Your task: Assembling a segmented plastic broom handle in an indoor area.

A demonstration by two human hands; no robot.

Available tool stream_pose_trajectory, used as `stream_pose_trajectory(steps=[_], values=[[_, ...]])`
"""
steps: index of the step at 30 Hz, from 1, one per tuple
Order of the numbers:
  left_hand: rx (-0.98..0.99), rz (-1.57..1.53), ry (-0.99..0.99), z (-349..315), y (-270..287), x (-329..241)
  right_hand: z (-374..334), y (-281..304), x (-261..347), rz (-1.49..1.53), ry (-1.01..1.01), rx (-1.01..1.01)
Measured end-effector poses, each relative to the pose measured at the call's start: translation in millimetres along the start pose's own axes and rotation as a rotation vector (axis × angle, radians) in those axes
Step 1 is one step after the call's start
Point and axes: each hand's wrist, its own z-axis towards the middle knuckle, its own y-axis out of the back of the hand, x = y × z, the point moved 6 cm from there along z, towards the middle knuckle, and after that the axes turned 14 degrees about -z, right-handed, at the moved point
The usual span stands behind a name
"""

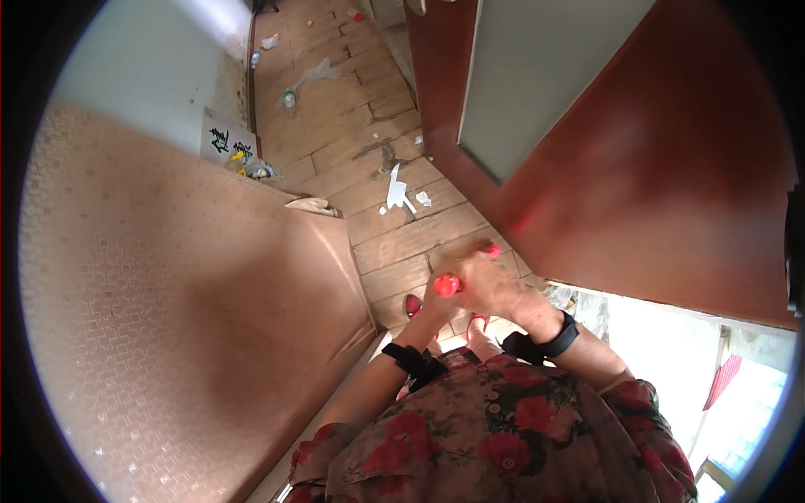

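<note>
Just off centre, towards 4 o'clock, the blurred right hand (485, 281) curls round a red round-ended object (448, 286). The left hand (434, 299) is close against it, fingers hidden; their grip cannot be told. From the hands, a white scrap (397, 193) lies on wood-look flooring (390, 251) at 11 o'clock.

Red-brown door (637, 184) with a pale grey inset panel (537, 84). Left of door: wood-look plank floor (390, 251), dark seams, worn patches; white paper scrap (396, 191) and small plastic bottle (289, 101) lying on it. Across floor from door: tan panel (168, 277), embossed geometric pattern; past it, pale wall (134, 80), discoloured low down, glare streak high up. Below door: bright daylight, overexposed.
</note>
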Motion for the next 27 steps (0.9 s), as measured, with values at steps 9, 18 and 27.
stream_pose_trajectory(steps=[9,18,27], values=[[-0.349,0.127,-0.333,22.9,-12.6,-47.4,-50.3,27.2,-27.7,0.248,0.136,-0.388],[-0.268,0.331,-0.225,27.4,8.6,-82.7,-19.3,66.3,-33.5,0.755,0.076,-0.111],[-0.364,0.33,0.09,36.6,82.3,46.6,105.8,-15.1,-41.3,0.911,-0.08,0.097]])
